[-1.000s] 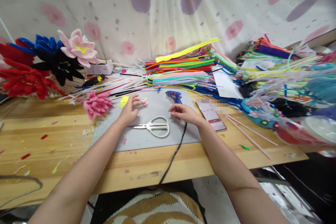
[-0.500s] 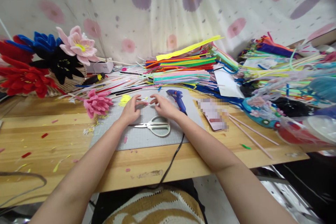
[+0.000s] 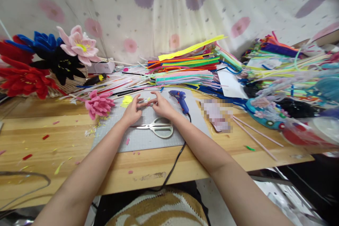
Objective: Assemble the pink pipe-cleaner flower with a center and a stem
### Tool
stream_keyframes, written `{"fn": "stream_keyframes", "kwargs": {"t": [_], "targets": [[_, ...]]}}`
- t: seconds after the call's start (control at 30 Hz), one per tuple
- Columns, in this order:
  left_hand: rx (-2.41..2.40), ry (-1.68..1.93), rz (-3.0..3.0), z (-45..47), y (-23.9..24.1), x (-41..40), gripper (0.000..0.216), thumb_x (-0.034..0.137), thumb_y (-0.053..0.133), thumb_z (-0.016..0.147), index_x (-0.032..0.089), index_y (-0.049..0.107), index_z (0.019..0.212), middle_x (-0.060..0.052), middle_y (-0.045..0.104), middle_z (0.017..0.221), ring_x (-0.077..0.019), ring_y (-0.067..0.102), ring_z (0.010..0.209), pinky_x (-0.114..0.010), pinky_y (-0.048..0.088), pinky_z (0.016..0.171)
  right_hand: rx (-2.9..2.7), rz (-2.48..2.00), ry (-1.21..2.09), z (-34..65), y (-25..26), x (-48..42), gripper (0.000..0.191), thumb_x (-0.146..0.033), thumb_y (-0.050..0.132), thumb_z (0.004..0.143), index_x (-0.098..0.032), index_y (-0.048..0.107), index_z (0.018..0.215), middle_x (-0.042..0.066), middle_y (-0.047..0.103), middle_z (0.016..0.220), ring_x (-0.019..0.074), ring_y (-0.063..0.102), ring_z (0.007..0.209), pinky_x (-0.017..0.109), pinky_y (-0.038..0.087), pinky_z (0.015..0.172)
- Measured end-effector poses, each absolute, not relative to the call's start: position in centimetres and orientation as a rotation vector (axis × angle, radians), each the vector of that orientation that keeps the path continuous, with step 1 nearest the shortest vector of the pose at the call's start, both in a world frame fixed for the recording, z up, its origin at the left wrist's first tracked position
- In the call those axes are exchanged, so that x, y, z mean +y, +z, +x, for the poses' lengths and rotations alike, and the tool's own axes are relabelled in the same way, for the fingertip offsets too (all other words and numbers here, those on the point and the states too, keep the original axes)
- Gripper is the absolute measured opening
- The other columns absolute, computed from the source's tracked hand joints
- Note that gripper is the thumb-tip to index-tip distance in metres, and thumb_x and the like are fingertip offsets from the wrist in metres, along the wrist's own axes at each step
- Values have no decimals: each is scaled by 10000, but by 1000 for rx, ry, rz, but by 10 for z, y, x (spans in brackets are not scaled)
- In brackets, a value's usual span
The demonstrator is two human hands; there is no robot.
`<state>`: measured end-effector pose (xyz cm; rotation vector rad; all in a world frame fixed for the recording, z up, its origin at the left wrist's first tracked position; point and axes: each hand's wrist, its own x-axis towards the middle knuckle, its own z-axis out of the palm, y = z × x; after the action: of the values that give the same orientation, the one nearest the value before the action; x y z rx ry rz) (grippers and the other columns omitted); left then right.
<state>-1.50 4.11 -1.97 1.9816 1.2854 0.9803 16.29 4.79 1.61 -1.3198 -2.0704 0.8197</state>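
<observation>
My left hand (image 3: 133,110) is over the grey cutting mat (image 3: 111,141), fingers stretched out and the thumb apart from them. Opposite it, my right hand (image 3: 162,106) also has its fingers spread. The fingertips meet or nearly meet above small pale and yellow bits (image 3: 148,99); whether they touch these I cannot tell. Closer to me lie scissors (image 3: 162,128) with pale handles, blades pointing left. A blue glue gun (image 3: 181,101) rests right of my right hand. Beyond my left hand is a bright yellow piece (image 3: 126,101), with a pink fuzzy flower (image 3: 98,103) to its left.
Bundles of coloured pipe cleaners (image 3: 185,77) line the back of the table. Fuzzy flowers (image 3: 63,61) stand in a basket at the left. A black cord (image 3: 173,162) runs over the front edge. Two pink stems (image 3: 256,137) lie at the right.
My right hand has moved slightly left, so the fingertips of both hands are closer together. The view has shifted a little. Scissors and glue gun stay in place.
</observation>
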Motion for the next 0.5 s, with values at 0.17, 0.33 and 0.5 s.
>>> {"fn": "stream_keyframes", "kwargs": {"t": [0.17, 0.33, 0.5], "targets": [[1303, 985, 1957, -15, -19, 41, 824, 17, 410, 552, 135, 257, 1353, -76, 691, 1014, -219, 419, 1266, -481, 297, 1053, -1963, -1394, 908, 160, 16, 49, 588, -116, 471, 721, -224, 279, 1265, -4, 696, 980, 133, 598, 843, 281, 449, 813], [1261, 993, 1878, -16, -23, 43, 860, 9, 409, 544, 141, 229, 1375, -69, 695, 1007, -214, 373, 1301, -498, 253, 1077, -1919, -1426, 947, 159, 12, 50, 617, -126, 487, 721, -224, 256, 1285, 2, 698, 983, 138, 617, 834, 290, 450, 801], [1169, 1023, 1766, -19, -29, 47, 874, 12, 414, 550, 156, 209, 1388, -76, 690, 1018, -191, 301, 1342, -508, 192, 1103, -1920, -1450, 944, 159, 7, 53, 653, -128, 485, 721, -209, 218, 1312, 15, 694, 997, 151, 620, 867, 289, 452, 794]]}}
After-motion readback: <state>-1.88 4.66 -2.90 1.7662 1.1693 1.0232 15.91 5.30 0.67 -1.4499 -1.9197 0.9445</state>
